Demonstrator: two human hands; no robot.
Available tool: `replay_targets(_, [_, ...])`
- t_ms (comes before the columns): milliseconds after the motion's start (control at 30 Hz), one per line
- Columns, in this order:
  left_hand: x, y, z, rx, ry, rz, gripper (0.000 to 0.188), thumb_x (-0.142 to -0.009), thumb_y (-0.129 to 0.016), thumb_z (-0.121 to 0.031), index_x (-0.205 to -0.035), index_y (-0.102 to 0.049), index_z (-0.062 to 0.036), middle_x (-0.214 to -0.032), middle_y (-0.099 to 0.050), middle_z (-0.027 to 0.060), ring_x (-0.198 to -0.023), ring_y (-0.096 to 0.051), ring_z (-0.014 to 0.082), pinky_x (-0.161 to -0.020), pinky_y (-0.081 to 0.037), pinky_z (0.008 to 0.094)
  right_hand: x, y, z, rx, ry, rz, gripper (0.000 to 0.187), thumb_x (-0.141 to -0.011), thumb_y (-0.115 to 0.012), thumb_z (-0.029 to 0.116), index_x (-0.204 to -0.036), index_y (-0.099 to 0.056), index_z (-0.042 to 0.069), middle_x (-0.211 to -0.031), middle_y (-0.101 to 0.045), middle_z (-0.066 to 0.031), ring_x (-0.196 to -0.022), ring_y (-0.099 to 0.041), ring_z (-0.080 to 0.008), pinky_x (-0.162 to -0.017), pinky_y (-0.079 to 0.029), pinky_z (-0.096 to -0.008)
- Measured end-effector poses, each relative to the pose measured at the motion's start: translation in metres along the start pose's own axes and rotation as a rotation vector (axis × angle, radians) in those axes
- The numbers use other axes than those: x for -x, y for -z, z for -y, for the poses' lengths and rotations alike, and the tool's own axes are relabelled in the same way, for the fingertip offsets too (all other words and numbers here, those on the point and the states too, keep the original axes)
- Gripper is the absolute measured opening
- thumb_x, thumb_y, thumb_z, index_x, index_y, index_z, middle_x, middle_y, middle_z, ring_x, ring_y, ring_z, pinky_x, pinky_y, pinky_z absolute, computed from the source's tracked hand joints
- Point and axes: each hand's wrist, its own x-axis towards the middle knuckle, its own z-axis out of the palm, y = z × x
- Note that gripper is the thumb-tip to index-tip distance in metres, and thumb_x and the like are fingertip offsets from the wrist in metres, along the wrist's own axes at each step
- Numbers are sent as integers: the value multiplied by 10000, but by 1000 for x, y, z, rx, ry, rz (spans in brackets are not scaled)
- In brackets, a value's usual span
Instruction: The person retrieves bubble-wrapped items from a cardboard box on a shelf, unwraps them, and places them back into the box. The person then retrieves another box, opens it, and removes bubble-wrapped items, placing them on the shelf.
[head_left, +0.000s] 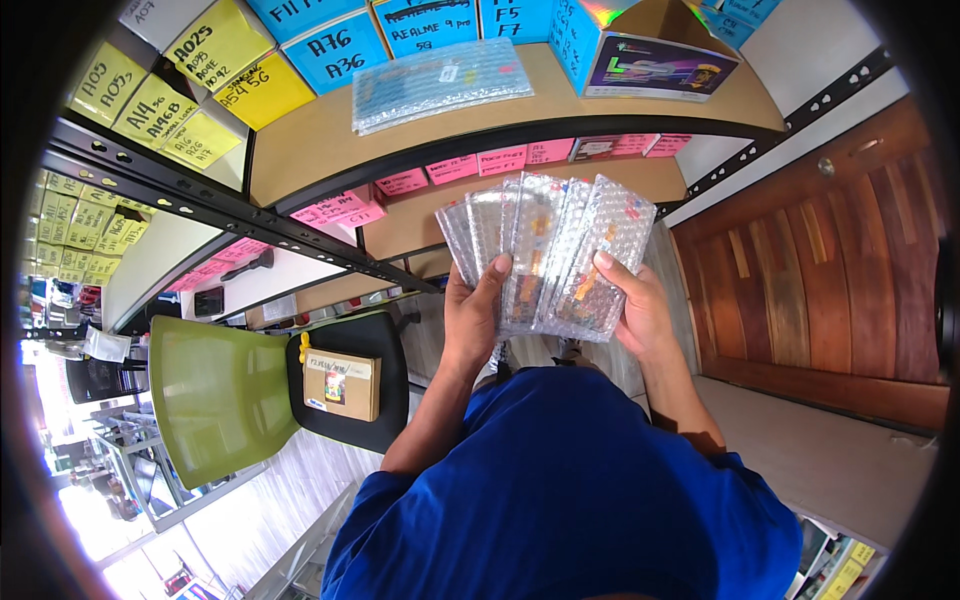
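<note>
Fanned out between my two hands are several flat packets in clear bubble wrap (540,250), held up in front of a shelf. My left hand (474,310) is closed on the left side of the fan, its thumb lying across the front. On the right side, my right hand (640,305) grips the outer packets, thumb also on top. Coloured prints show faintly through the plastic; what lies inside I cannot make out. Another stack of bubble-wrapped packets (445,85) rests on the shelf board beyond my hands.
Blue boxes (335,52), yellow boxes (262,95) and pink boxes (340,207) line the shelves. A dark printed box (655,68) stands at the far right. To the left, a green-backed chair (215,395) carries a cardboard box (343,384). A wooden door (815,260) is at right.
</note>
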Motion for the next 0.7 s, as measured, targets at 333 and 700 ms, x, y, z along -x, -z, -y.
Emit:
replay_targets(333, [0,-4,-7,57,-43,-33,484,-988,-675,-249,-1363,-498,1,-1229,-653,136,-1069,-674,221,-914,-568,382,-2,23,-2,-263,76,17,489,-980,-632,197,-1389,-499,-33,-1298,-638,-166,-1160,-655,-275,-1025,-523,-453])
replay_targets(700, [2,3,-4,120,31,40,571,-946,-718,-300,-1371,-504,17,-1250,-645,143,-1101,-667,225,-944,-565,382,0,16,-5,-203,69,47,491,-985,-617,197,-1396,-490,-39,-1291,-640,-182,-1161,-658,-280,-1019,-536,-440])
